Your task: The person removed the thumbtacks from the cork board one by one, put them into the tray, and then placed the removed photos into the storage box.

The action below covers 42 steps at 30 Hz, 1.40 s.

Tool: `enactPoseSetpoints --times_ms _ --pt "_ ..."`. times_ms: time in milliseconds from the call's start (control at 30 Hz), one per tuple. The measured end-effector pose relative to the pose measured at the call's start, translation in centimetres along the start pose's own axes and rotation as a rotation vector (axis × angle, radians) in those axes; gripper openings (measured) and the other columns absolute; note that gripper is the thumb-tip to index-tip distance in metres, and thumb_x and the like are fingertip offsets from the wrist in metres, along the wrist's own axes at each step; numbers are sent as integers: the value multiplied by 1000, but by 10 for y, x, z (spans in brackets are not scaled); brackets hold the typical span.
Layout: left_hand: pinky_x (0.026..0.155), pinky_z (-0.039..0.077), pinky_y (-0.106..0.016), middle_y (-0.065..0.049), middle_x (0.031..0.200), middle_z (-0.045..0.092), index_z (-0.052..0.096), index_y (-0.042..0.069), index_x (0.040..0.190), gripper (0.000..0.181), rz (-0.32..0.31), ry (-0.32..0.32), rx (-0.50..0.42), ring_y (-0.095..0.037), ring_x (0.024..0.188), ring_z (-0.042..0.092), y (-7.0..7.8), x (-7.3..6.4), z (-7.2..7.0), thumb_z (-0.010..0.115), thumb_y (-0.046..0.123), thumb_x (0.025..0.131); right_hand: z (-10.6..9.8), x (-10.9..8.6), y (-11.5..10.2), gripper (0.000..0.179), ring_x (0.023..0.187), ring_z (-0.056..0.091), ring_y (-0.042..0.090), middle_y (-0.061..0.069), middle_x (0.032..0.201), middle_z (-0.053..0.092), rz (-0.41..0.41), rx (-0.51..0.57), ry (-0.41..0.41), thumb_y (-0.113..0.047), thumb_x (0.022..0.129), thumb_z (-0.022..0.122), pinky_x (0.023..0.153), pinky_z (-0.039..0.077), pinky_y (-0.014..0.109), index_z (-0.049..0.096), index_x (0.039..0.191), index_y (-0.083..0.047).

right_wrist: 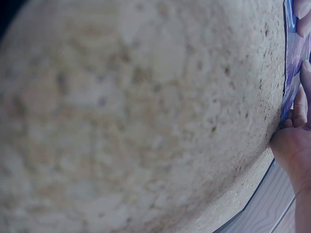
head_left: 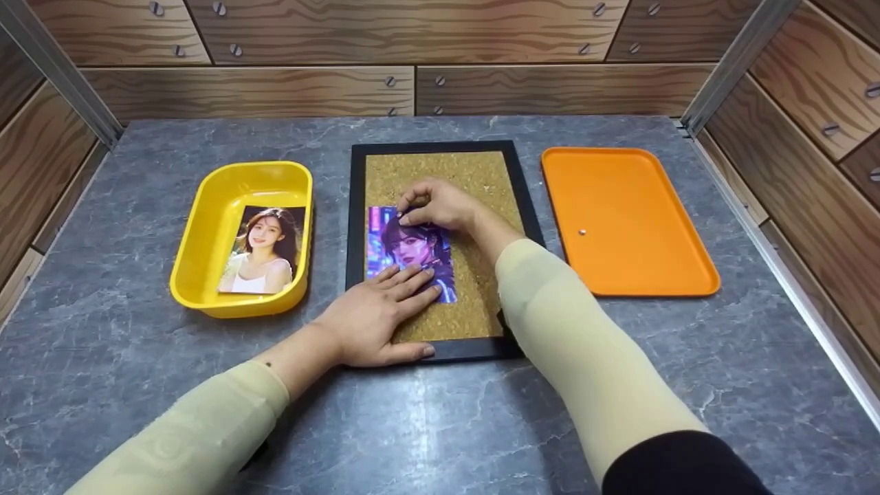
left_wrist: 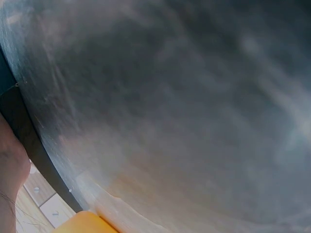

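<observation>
A cork board [head_left: 481, 185] with a black frame lies in the middle of the table. On its left part lies a purple-blue picture card [head_left: 412, 251] of a dark-haired figure. My left hand [head_left: 378, 313] rests flat, fingers spread over the card's lower part and thumb on the board's front frame. At the card's top edge, my right hand [head_left: 440, 204] pinches a tiny pin [head_left: 399, 214], mostly hidden by the fingertips. The right wrist view shows cork close up, with the right hand [right_wrist: 296, 141] and card [right_wrist: 294, 48] at the edge. The left wrist view is mostly blurred tabletop.
A yellow bin [head_left: 206, 234] on the left holds a photo [head_left: 265, 251] of a person in white. To the right stands an orange tray [head_left: 632, 206] with one small silvery pin [head_left: 582, 232] on it. Wood-patterned walls [head_left: 309, 31] enclose the grey marbled table [head_left: 426, 412].
</observation>
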<state>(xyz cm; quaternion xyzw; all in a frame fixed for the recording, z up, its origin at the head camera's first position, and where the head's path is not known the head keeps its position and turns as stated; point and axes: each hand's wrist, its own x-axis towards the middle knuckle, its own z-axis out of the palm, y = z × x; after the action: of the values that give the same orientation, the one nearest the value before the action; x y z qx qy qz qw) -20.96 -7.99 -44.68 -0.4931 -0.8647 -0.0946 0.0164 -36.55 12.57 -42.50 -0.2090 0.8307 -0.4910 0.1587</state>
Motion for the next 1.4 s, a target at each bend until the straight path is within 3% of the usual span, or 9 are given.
enactPoseSetpoints --times_ms 467,833,1033,1400 --pt "131 18 -48 -16 171 33 39 10 165 90 2 2 -6 -33 159 26 0 0 0 43 74 102 0 1 1 15 95 61 7 1 106 70 12 44 0 2 94 77 87 49 20 74 107 8" --pt "131 17 -48 -16 171 32 38 10 165 90 1 2 -4 -33 160 25 0 -1 0 43 74 102 0 0 0 18 123 56 20 11 126 64 3 -64 16 -6 96 78 113 40 31 76 109 6" --pt "131 18 -47 -15 170 34 39 10 165 90 -2 4 5 -33 159 27 0 0 0 43 74 102 0 1 1 20 132 54 21 14 136 63 16 -83 14 -9 97 78 118 37 29 76 110 5" --pt "131 18 -47 -15 170 33 39 10 165 90 -1 0 -1 -33 159 26 0 0 0 44 74 102 -1 0 0 19 135 53 24 15 138 62 -7 -136 11 -12 98 77 121 33 31 77 108 3"
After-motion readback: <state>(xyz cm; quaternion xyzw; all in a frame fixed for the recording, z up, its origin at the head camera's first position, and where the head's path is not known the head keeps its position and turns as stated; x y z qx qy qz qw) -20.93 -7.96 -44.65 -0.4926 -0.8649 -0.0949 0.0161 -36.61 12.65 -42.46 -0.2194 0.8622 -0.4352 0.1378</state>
